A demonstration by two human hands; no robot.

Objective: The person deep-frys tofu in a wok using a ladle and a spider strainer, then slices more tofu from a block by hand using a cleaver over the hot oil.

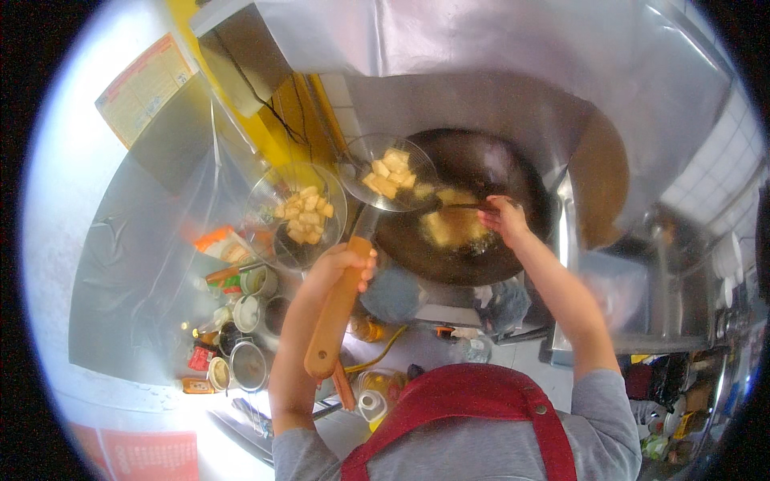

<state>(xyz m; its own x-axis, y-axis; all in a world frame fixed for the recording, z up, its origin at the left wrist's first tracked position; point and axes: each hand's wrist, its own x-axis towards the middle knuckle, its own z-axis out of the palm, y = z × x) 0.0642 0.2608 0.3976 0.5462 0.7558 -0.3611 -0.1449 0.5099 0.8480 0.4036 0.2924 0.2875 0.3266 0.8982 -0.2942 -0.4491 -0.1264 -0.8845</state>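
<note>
The wide wooden handle (pixel 340 309) of a wire-mesh skimmer is gripped in my left hand (pixel 346 264). Its round mesh basket (pixel 355 187) is held over the wok's left rim and carries golden fried pieces (pixel 394 171), perhaps tofu. My right hand (pixel 505 219) reaches over the dark wok (pixel 487 156) and grips a thin dark utensil (pixel 460 206). The utensil's blurred dark end lies by the basket's right edge; its exact kind is unclear. Below it, more golden pieces (pixel 454 225) sit in bubbling oil in the wok.
Left of the skimmer, a second mesh strainer (pixel 261 234) holds more fried pieces (pixel 307 213). Jars, tubs and a small sieve (pixel 248 365) crowd the left counter. A metal splash guard (pixel 481 48) curves behind the wok. An oil jug (pixel 372 404) stands below.
</note>
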